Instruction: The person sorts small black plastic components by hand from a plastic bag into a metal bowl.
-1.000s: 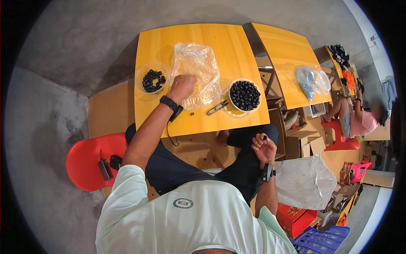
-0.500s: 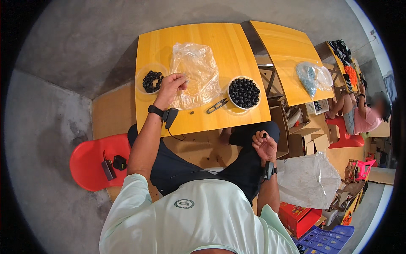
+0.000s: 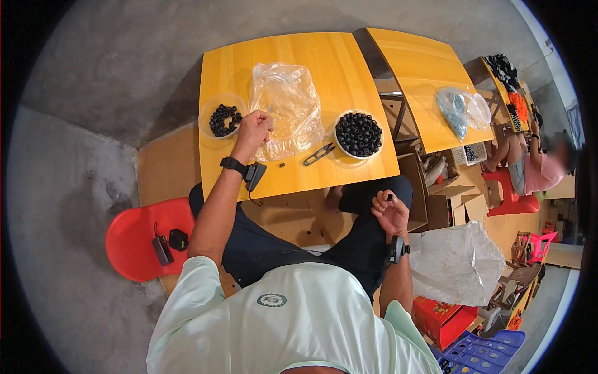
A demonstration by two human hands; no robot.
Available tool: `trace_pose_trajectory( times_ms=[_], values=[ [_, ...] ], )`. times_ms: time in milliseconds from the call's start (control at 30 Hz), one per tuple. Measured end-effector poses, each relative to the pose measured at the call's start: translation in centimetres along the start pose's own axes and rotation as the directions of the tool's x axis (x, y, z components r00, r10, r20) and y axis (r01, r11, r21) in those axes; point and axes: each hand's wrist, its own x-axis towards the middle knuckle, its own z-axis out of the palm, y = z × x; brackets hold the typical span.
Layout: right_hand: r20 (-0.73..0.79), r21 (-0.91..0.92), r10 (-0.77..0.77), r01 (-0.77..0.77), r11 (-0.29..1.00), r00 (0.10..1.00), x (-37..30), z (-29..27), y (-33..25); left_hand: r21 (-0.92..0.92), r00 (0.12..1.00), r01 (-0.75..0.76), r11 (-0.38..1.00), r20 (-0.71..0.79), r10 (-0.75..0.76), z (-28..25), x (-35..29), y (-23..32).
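My left hand (image 3: 254,132) is closed in a pinch over the edge of a clear plastic bag (image 3: 289,103) lying on the yellow table (image 3: 336,62). What its fingertips hold is too small to make out. Beside it, a shallow clear bowl (image 3: 205,123) holds several black bead-like parts (image 3: 222,122). Above my right thigh, my right hand (image 3: 392,215) is turned palm up, its fingers curled on a small black bead-like part (image 3: 390,197). A white tub (image 3: 340,148) full of similar black parts (image 3: 359,133) stands near the table's right edge, with thread snips (image 3: 319,154) left of it.
One small dark part (image 3: 282,165) lies near the table's front edge. At left, a red stool (image 3: 128,240) carries two black devices. A second yellow table (image 3: 423,68), cardboard boxes (image 3: 439,212) and a seated person (image 3: 536,171) are on the right.
My left hand has shifted slightly and its wrist has turned, the fingers now pointing a little more downward. My right hand stays nearly in place with the black part.
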Motion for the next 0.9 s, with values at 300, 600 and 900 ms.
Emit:
trace_pose_trajectory(
  times_ms=[300,600,900],
  values=[
    [0.007,-0.001,0.006,-0.006,1.0,1.0,-0.1,-0.3,0.0,0.105,0.997,0.041,0.994,-0.075,-0.034,0.0,0.2,-0.7],
    [-0.005,-0.004,-0.002,0.002,1.0,1.0,-0.1,-0.3,0.0,0.457,0.964,-0.171,0.873,-0.106,0.245,0.3,0.0,-0.2],
    [-0.007,-0.002,0.0,0.0,1.0,1.0,0.0,-0.3,-0.1,0.408,0.942,-0.205,0.89,-0.165,0.292,0.6,0.0,0.5]
  ],
)
